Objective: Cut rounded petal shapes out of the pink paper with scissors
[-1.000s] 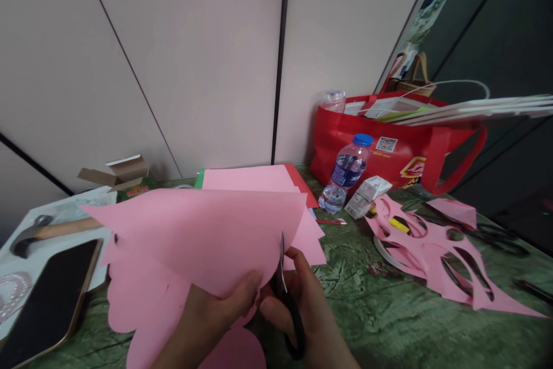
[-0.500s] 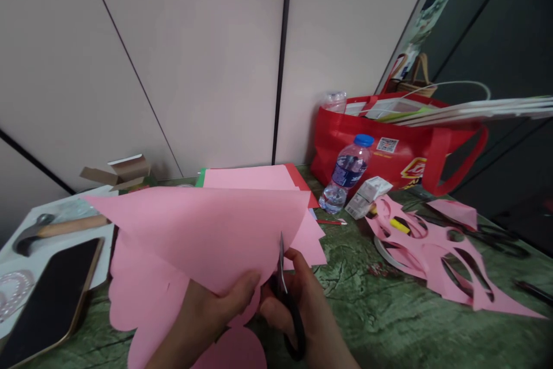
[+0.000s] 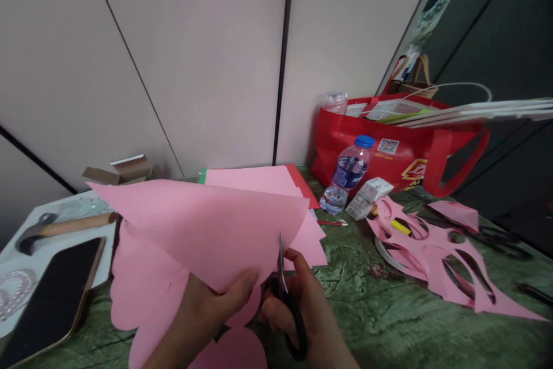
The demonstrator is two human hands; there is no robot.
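Note:
My left hand (image 3: 216, 303) pinches the lower edge of a large pink paper sheet (image 3: 207, 225), thumb on top and the fingers hidden beneath. My right hand (image 3: 298, 300) is closed around black-handled scissors (image 3: 295, 323). Their blades point up and away, at the sheet's right edge close to my left thumb; part of them is hidden by paper and fingers. Under the held sheet lie pink paper pieces with scalloped, rounded edges (image 3: 142, 294).
Cut pink scraps (image 3: 458, 259) lie on the green table at right, near a water bottle (image 3: 348, 176), a small white box (image 3: 369, 196) and a red bag (image 3: 363, 133). At left are a phone (image 3: 52, 300) and a hammer (image 3: 64, 228). More paper (image 3: 250, 176) lies behind.
The pink sheet has tilted slightly, its right upper corner dropping a little. Both hands and the scissors stay in nearly the same place.

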